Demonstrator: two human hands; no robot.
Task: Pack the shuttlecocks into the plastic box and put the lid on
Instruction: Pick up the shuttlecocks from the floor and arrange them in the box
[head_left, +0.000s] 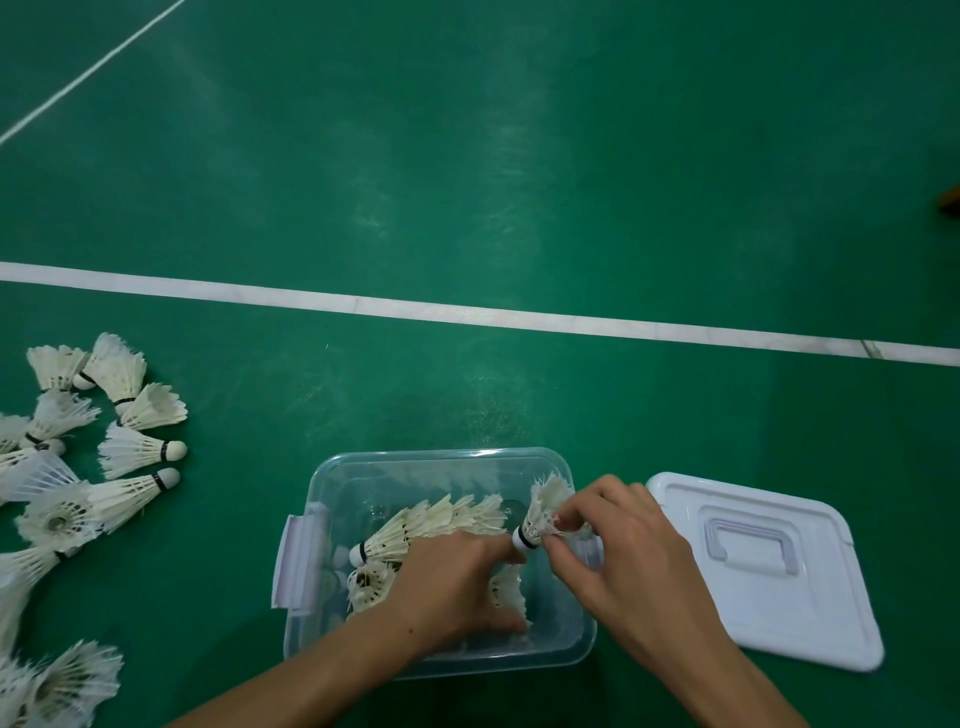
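Clear plastic box (563, 644) sits at lower centre of the frame, partly filled with shuttlecocks. Right hand (623, 561) pinches a frayed shuttlecock (540, 512) by its feathers over the box's right side, cork down, apparently to seat it. Left hand (457, 592) reaches into the box beside that cork; whether it holds anything cannot be told. Lid (810, 613) lies right of the box, keeping the opening free. Loose shuttlecocks (104, 452) remain at left, unpacked.

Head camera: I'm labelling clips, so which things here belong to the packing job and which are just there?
Job: plastic box, lid, loose shuttlecocks, shuttlecock pinched by both hands, left, right.
Just there: white court lines, green floor.
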